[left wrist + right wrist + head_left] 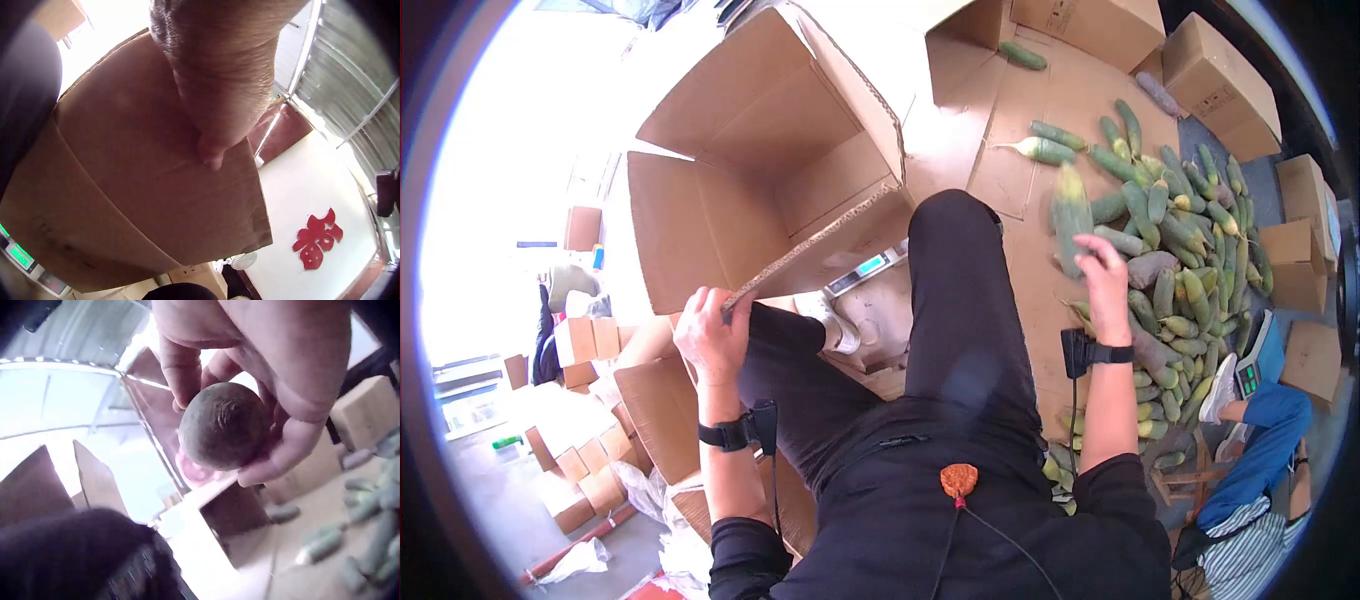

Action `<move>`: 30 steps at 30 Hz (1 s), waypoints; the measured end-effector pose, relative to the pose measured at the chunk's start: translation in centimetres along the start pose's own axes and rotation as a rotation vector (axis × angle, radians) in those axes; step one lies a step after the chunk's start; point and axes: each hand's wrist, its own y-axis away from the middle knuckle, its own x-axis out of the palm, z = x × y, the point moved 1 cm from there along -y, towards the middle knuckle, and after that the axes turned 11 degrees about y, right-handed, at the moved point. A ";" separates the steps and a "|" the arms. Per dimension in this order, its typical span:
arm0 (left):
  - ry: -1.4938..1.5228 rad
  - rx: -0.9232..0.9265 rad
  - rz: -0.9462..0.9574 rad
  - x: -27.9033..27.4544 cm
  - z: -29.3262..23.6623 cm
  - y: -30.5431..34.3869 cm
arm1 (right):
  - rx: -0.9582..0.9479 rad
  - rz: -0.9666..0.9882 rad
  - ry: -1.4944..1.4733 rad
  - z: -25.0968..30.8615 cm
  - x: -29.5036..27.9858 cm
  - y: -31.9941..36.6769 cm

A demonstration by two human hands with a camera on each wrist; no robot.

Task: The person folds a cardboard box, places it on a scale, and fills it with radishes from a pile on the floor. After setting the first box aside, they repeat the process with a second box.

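My right hand (1103, 290) grips a green radish (1070, 215) by its lower end, with the paler, yellowish end pointing up. In the right wrist view the fingers curl round the rounded end of this radish (225, 427). My left hand (712, 335) pinches the flap edge of a large open cardboard box (745, 200), thumb on one side of it. From the left wrist, the box flap (144, 169) fills much of the view, and the fingers are mostly hidden behind it. A big pile of green radishes (1190, 250) lies to the right of my right hand.
A digital scale (868, 268) with a lit display stands below the box, beside my knees. Another person in blue jeans (1260, 440) sits at the right, near a second scale (1258, 365). More cardboard boxes (1220, 90) stand at the upper right and along the left.
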 end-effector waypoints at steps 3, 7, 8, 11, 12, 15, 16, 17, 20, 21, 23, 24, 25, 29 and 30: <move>0.040 -0.031 0.024 -0.3 -0.4 0.0 | -0.263 0.029 -0.057 8.6 1.5 -1.2; 0.052 -0.054 0.048 -0.4 -0.2 0.0 | -0.610 0.152 -0.094 18.5 5.0 -1.7; 0.048 -0.054 0.049 -0.3 -0.1 0.0 | -0.752 0.177 -0.035 20.2 6.1 -2.1; 0.062 -0.049 0.054 -0.3 -0.1 -0.5 | -0.932 0.293 0.097 24.4 10.7 -2.7; 0.071 -0.054 0.064 -0.5 -0.1 -0.5 | -0.890 0.383 0.157 25.4 12.2 -2.9; 0.013 -0.034 0.080 -0.6 0.2 -0.7 | -0.891 0.624 0.363 26.2 17.6 -4.5; 0.014 -0.031 0.083 -0.7 0.2 -0.8 | -0.849 0.694 0.473 26.6 18.6 -4.3; 0.067 -0.045 0.087 -1.0 0.4 -1.0 | -0.848 0.750 0.577 26.8 19.4 -4.3; 0.077 -0.007 0.035 -2.1 2.1 -0.4 | -0.845 0.819 0.856 26.2 21.6 -3.9; 0.036 0.043 -0.026 -2.3 2.8 -0.3 | -0.845 0.830 1.036 25.7 22.5 -4.2; 0.037 0.034 -0.033 -2.2 3.0 -0.5 | -0.867 0.822 1.097 24.3 24.2 -5.7; 0.051 0.029 -0.042 -1.5 2.8 -0.8 | -0.880 0.810 1.170 22.7 24.9 -7.3; 0.115 0.019 -0.051 -1.0 4.6 -0.1 | -1.050 0.744 1.049 20.9 26.9 -8.3; 0.525 -0.130 -0.084 1.6 8.2 0.5 | -0.877 0.743 1.002 22.4 24.9 -7.3; 0.518 -0.119 -0.109 1.8 8.2 0.6 | -0.836 0.716 1.021 23.3 23.9 -6.7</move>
